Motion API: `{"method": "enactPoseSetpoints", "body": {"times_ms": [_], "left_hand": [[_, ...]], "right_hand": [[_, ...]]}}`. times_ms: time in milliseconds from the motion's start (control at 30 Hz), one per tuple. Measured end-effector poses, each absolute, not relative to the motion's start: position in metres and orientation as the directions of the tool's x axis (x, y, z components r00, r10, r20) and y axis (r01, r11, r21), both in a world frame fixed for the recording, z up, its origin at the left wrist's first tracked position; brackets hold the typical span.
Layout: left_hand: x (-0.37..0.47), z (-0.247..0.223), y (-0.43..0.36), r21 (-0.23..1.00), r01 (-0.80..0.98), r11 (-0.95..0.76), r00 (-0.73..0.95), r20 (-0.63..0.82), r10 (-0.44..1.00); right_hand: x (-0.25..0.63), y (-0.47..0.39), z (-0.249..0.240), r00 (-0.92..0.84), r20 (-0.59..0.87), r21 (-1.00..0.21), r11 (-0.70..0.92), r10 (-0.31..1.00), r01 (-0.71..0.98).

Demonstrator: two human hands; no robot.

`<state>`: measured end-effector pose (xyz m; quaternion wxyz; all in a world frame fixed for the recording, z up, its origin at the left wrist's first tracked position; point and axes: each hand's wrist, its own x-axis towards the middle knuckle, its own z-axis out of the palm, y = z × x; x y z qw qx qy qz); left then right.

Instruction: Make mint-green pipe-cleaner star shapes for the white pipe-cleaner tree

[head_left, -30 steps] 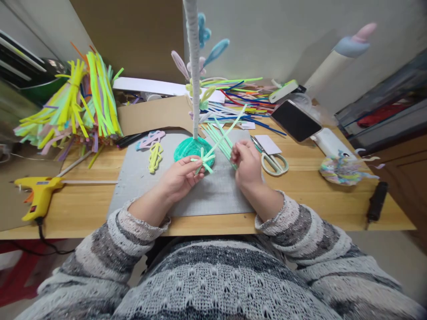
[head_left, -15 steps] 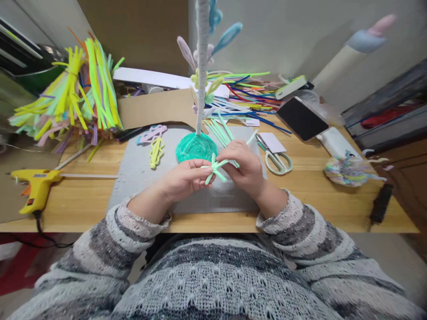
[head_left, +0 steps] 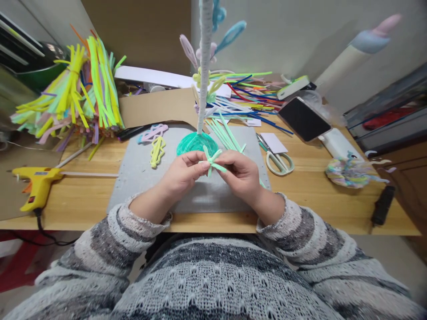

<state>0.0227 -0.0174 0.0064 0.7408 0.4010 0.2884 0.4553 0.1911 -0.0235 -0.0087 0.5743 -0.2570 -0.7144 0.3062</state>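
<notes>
Mint star (head_left: pixel 211 162): we hold it in the air over the grey mat (head_left: pixel 196 203), between both hands and just on the near side of the green disc (head_left: pixel 191 144).
Star's arms: we see them fan out from one centre, one up and slightly left, one to the upper right, one to the lower right, one downward; the left side is partly covered by fingertips.
Star's long axis: we cannot pick out a single one, as the visible arms look much alike in length.
Star's look: pale mint green, fuzzy, slender arms with blunt ends, gathered at a tight middle.
Left hand (head_left: pixel 182 176): narrow, thumb and fingers pinching the star from its left.
Right hand (head_left: pixel 242 175): narrow, fingertips drawn together at the star's right arms; we cannot tell how firmly they grip.
Loose mint ends: we see one above the right hand and one past its lower right; where they join is hidden.
Mint stems (head_left: pixel 222 134): a spread bundle beyond the right hand, slanting away from us.
White stalk (head_left: pixel 203 71): upright on the disc.
Yellow zigzag piece (head_left: pixel 156 152): flat on the mat's left.
Scissors (head_left: pixel 273 155): right of the mint stems.
</notes>
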Motion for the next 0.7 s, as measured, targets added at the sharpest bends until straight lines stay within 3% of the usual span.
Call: {"method": "enactPoseSetpoints", "body": {"times_ms": [200,333,500,700], "left_hand": [[0.029,0.003,-0.021,0.914,-0.402,0.057,0.253,0.051,0.966],[0.035,0.001,-0.023,0.931,-0.361,-0.063,0.133,0.118,0.984],[0.033,-0.001,-0.022,0.918,-0.397,-0.014,0.199,0.101,0.975],[0.030,0.000,-0.020,0.952,-0.305,0.014,0.219,0.056,0.974]], "right_hand": [[0.172,-0.035,-0.007,-0.007,0.421,-0.893,0.413,0.907,-0.178],[0.168,-0.036,-0.005,0.034,0.215,-0.932,0.216,0.976,-0.292],[0.170,-0.033,-0.003,-0.019,0.058,-0.925,0.046,0.998,-0.376],[0.172,-0.032,0.000,-0.069,0.019,-0.926,-0.009,0.997,-0.378]]}}
